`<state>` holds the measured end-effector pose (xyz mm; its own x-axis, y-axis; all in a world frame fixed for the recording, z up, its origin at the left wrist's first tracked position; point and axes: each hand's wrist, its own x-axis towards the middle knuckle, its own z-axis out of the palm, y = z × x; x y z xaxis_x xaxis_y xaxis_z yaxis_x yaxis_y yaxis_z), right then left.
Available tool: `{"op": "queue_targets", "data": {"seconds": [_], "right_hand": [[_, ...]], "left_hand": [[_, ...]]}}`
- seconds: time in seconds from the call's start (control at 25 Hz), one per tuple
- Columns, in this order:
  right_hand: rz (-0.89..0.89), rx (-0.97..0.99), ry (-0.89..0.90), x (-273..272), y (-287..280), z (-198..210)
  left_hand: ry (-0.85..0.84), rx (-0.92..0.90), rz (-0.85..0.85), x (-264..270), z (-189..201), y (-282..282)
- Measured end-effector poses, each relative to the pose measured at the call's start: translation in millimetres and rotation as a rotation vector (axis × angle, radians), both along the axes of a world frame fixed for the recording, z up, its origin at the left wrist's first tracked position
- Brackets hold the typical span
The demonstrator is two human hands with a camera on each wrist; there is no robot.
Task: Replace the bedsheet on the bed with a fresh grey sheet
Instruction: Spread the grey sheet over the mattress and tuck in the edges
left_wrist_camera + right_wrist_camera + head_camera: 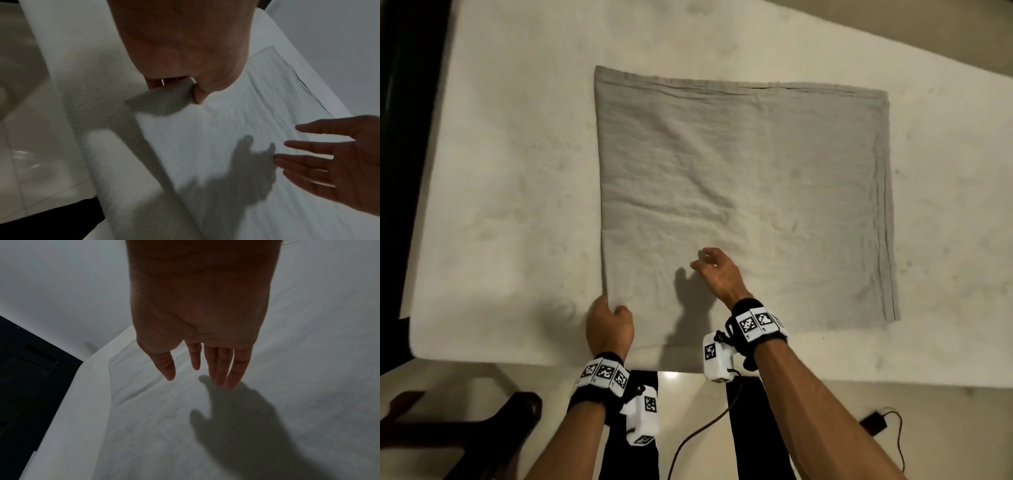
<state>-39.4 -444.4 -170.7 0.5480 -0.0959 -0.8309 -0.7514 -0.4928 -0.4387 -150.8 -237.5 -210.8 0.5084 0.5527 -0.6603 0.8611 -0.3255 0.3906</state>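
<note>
I see the folded grey sheet point(743, 205) lying flat on the bed point(500, 205). My left hand point(608, 325) pinches the sheet's near left corner, lifting it slightly. My right hand point(717, 274) hovers above the sheet's near edge, fingers point(218, 369) straight and loosely spread, holding nothing.

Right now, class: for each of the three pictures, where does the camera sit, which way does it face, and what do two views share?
Head: above, facing down at the folded grey sheet on the mattress; both forearms show.
Left wrist: under the left hand, facing its grip on the sheet's corner.
Right wrist: under the right hand, facing its straight fingers above the sheet.
Shared: head and left wrist both show the right hand.
</note>
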Motion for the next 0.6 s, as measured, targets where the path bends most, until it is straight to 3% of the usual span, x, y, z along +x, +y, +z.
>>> {"op": "queue_targets", "data": {"seconds": [0.12,0.24,0.44,0.6], "right_hand": [[-0.055,-0.01,-0.008,-16,-13,-6],[-0.148,-0.058,-0.036,-29,-39,-8],[-0.347,-0.236,-0.021,-63,-126,-8],[-0.599,-0.356,0.0,-89,-231,-2]], "left_hand": [[-0.071,0.088,-0.043,11,9,-3],[-0.234,0.201,-0.298,19,13,-19],[-0.299,0.025,-0.676,28,20,-94],[-0.243,-0.098,-0.768,25,20,-197]]}}
